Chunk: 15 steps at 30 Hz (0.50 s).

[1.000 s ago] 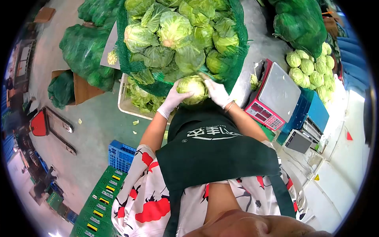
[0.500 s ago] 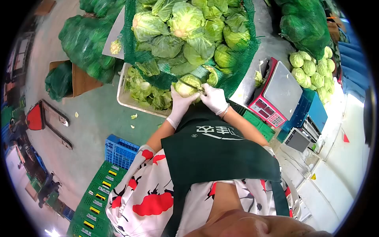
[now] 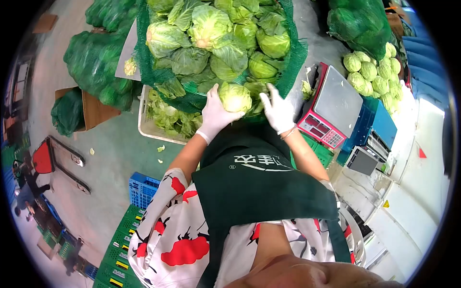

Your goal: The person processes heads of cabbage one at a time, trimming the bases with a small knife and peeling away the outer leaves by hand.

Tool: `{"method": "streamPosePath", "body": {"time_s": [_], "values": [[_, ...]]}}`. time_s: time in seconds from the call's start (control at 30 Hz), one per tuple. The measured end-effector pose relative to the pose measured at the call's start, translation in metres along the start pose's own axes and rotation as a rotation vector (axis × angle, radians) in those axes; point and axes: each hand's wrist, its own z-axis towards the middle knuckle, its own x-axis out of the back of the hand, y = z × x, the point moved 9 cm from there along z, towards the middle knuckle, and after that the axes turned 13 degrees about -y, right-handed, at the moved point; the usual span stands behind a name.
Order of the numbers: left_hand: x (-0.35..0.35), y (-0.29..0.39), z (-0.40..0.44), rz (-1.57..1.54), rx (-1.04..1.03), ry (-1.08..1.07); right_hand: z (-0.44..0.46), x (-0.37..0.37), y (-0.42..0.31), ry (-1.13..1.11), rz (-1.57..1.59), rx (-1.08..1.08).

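Note:
My left hand (image 3: 216, 113), in a white glove, cups a pale green cabbage (image 3: 235, 98) from the left, thumb along its near side. My right hand (image 3: 279, 111), also gloved, is just right of the cabbage, with its thumb and fingers spread. Loose green outer leaves (image 3: 257, 91) lie between that hand and the cabbage; whether the fingertips touch them I cannot tell. No knife shows in either hand now. Directly beyond is a green mesh sack (image 3: 294, 53), opened wide and heaped with leafy cabbages (image 3: 210, 26).
Trimmed leaves fill a white crate (image 3: 144, 113) at the left. To the right stand a red-framed weighing scale (image 3: 338, 101) and a pile of trimmed cabbages (image 3: 379, 79). Full mesh sacks (image 3: 98, 67) lie on the left floor, near a red pallet jack (image 3: 43, 157).
A dark knife blade lay across the cabbage under my right hand; it is out of sight now. My right hand has moved off to the right and spread its fingers. My left hand keeps the cabbage.

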Motion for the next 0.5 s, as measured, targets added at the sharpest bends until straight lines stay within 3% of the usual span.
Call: {"method": "streamPosePath", "body": {"time_s": [0.13, 0.4, 0.5], "values": [[-0.011, 0.012, 0.023, 0.136, -0.006, -0.034, -0.001, -0.028, -0.028, -0.142, 0.006, 0.139], [-0.019, 0.014, 0.033, 0.239, 0.057, -0.054, 0.015, -0.06, -0.017, -0.206, -0.113, 0.111], [-0.016, 0.018, 0.032, 0.249, 0.028, -0.061, 0.015, -0.057, -0.018, -0.032, -0.194, 0.164]]}}
